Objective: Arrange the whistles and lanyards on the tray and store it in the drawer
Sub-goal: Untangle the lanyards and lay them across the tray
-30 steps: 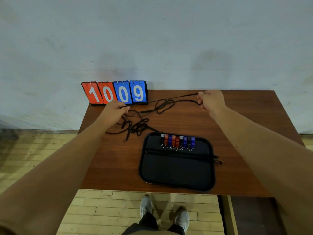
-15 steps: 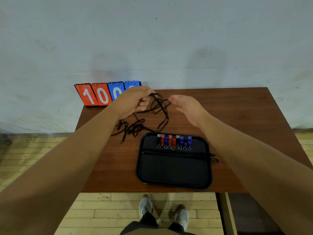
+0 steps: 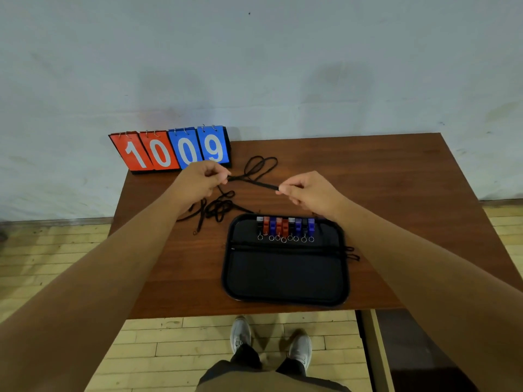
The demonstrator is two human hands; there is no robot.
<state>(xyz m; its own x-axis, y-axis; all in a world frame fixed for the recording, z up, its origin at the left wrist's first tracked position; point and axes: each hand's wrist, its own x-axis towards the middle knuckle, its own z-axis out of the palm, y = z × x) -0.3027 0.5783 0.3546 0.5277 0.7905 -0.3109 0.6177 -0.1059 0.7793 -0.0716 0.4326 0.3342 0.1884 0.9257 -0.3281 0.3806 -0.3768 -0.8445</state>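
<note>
While both hands (image 3: 254, 188) pinch a black lanyard (image 3: 252, 181) taut, the tray (image 3: 285, 298) sits near the table's front edge (image 3: 175, 314).

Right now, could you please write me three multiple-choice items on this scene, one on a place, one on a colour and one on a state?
1. Where do the whistles lie?
A. In a row along the far edge of the black tray
B. On the bare table beside the scoreboard
C. On the floor by the shoes

2. What colours are the scoreboard cards, from the person's left to right?
A. Two blue, then two red
B. Two red, then two blue
C. All four green

3. What is the state of the black lanyard between the hands?
A. Lying loose on the tray
B. Hanging off the table edge
C. Held stretched between the left hand and the right hand

Answers: 1 A, the row sits at the tray's far edge. 2 B, it reads 1 0 red, 0 9 blue. 3 C, each hand's grip pinches one end of the span.
</note>
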